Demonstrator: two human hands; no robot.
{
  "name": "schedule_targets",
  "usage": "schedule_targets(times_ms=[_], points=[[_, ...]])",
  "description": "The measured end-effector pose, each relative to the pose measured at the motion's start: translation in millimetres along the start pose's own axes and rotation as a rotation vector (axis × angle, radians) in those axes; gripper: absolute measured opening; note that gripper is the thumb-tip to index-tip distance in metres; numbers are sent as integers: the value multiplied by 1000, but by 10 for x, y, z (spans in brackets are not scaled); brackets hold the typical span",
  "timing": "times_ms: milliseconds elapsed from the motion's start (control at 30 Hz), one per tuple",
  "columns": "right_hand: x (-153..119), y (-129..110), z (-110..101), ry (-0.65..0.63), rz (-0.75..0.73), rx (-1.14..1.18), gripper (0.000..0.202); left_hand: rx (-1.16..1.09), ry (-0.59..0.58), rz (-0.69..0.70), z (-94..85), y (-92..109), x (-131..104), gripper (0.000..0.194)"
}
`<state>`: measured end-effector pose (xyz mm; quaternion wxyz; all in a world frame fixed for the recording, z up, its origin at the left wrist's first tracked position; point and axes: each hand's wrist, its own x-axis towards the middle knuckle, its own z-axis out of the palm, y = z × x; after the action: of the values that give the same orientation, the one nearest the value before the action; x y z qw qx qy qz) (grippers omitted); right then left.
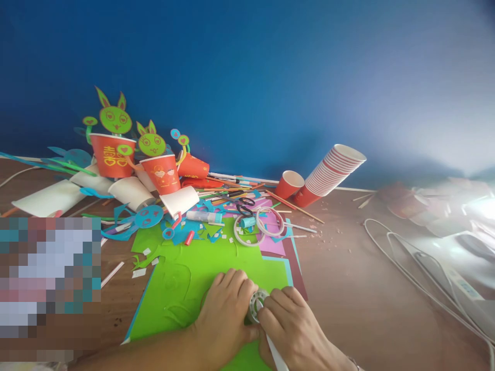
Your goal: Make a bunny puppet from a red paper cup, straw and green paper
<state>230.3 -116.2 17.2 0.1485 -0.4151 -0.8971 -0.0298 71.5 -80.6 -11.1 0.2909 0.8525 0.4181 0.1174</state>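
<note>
My left hand (228,304) is closed around the left side of a small round ring-shaped object (258,305) with dots or holes round its rim. My right hand (290,322) lies against its other side, fingers wrapped round a white stick-like tool (275,351) whose upper end is at the ring's centre. Both hands are over bright green paper (216,263), which lies on blue sheets. Faint curved outlines mark the green paper left of my hands. My fingers hide part of the ring.
Red cups with green rabbit faces (116,119) stand at the back left, among white cups. Behind my hands lie tape rings (270,221), scissors (244,206), a glue stick (203,216) and scraps. Stacked cups (328,175) lean right of centre; a white cable (410,273) runs at right.
</note>
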Motion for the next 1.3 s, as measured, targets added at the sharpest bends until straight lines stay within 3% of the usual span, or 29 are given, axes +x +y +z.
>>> schedule_targets(times_ms=[300,533,700,867,1000,1167,1300], points=[[149,-86,-60,-88,82,-50,17,-20,9,-4,-34,7,-16,21],[413,-24,-183,-351,385,11,12,-3,16,0,-44,2,-13,19],[513,109,-238,-430,664,294,27,-14,48,-23,-13,1,1,49],[344,178,-160,-425,819,645,18,2,51,-24,8,-12,15,58],[177,151,-171,-352,660,671,13,-31,42,-16,11,-13,25,52],[64,108,-207,-201,308,465,15,-39,24,-31,-11,7,27,42],[-6,88,-78,-32,108,227,15,-38,25,-19,-24,12,17,34]])
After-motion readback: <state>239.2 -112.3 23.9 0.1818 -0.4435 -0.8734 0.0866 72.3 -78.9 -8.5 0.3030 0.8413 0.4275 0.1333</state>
